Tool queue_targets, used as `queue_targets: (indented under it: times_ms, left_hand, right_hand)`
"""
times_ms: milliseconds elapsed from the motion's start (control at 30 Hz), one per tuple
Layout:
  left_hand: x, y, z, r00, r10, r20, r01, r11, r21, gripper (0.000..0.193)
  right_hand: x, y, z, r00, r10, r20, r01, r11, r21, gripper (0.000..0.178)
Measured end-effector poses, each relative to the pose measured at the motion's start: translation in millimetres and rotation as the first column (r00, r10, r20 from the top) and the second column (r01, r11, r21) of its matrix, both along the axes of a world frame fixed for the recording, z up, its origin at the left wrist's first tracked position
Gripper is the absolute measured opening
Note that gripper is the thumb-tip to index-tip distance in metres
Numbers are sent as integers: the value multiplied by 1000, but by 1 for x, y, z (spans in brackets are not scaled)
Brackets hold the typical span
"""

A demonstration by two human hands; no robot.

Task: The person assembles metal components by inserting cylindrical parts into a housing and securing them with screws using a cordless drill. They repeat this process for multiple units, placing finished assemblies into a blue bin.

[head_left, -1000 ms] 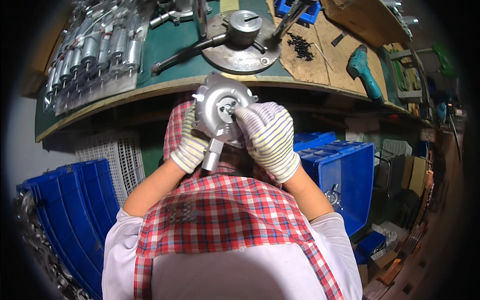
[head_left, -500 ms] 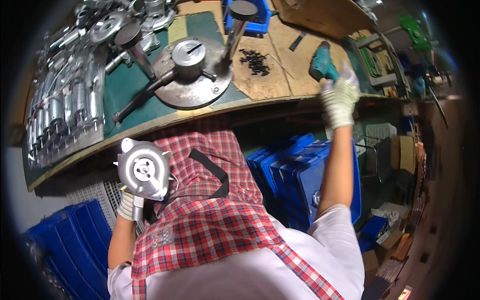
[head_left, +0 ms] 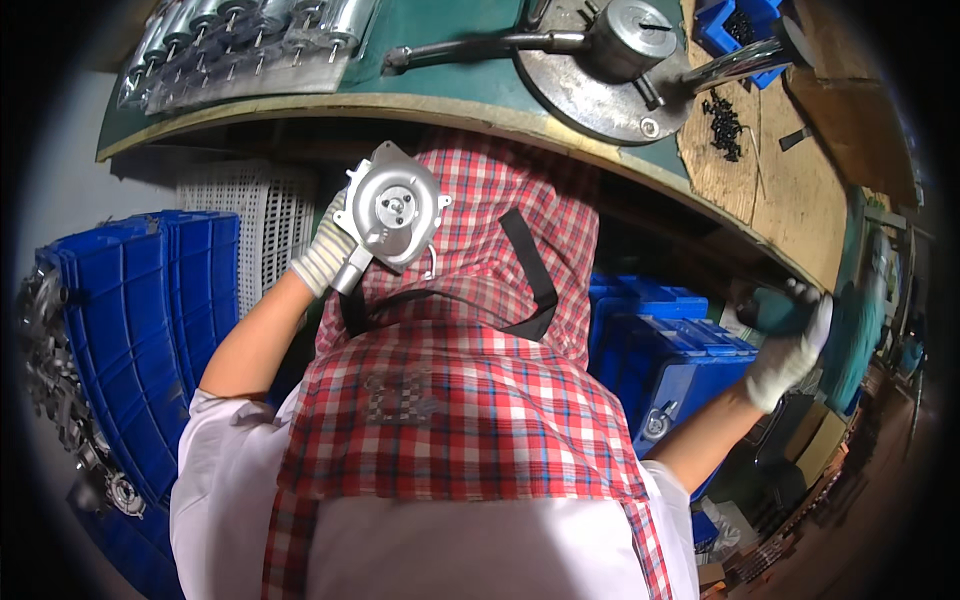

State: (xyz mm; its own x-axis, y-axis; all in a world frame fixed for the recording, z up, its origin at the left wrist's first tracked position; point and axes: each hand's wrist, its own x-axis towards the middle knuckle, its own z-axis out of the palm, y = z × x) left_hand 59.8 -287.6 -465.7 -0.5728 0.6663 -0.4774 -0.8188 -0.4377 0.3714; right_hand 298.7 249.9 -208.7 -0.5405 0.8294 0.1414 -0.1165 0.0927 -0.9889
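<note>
My left hand point(head_left: 328, 246), in a striped work glove, grips a round silver metal housing point(head_left: 372, 200) from its left side. The housing has mounting lugs, a short outlet pipe and a hub with small dark holes; a thin wire hangs by its lower right. It is held up in front of my red plaid apron point(head_left: 420, 420). Off to the right, past the bench edge, my gloved right hand point(head_left: 795, 358) is closed round a teal power drill point(head_left: 772, 312). The drill is dark and blurred, so its bit cannot be made out.
On the bench stands a round steel fixture point(head_left: 580, 95) with a long lever. Black screws point(head_left: 722, 128) lie right of it, near a blue bin point(head_left: 715, 30). Bagged silver cylinders point(head_left: 240, 60) lie at far left. Blue crates point(head_left: 120, 330) stand left, more blue crates point(head_left: 690, 345) beneath the bench.
My right hand has taken the drill off the bench and brought it down and nearer. The view has swung left, and the housing in my left hand appears turned and higher.
</note>
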Motion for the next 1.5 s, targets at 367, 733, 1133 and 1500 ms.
queue_targets:
  times_ms: [367, 733, 1133, 1500]
  left_hand:
    - [5, 25, 43, 975, 48, -218, -56, 998, -33, 15]
    - [6, 34, 75, 363, -472, -803, -306, 754, -581, 30]
    - [-4, 40, 102, -178, -840, -512, -509, 524, -683, 69]
    - [-6, 39, 95, -178, -800, -573, -512, 572, -641, 56]
  right_hand:
    - [11, -206, -39, 403, 713, 573, -841, 536, -75, 34]
    - [-5, -204, -59, 367, 522, 770, -920, 324, 219, 34]
    - [-15, -192, -36, 317, 246, 916, -918, -162, 362, 37]
    - [-2, -189, -52, 390, 277, 878, -877, -178, 446, 51]
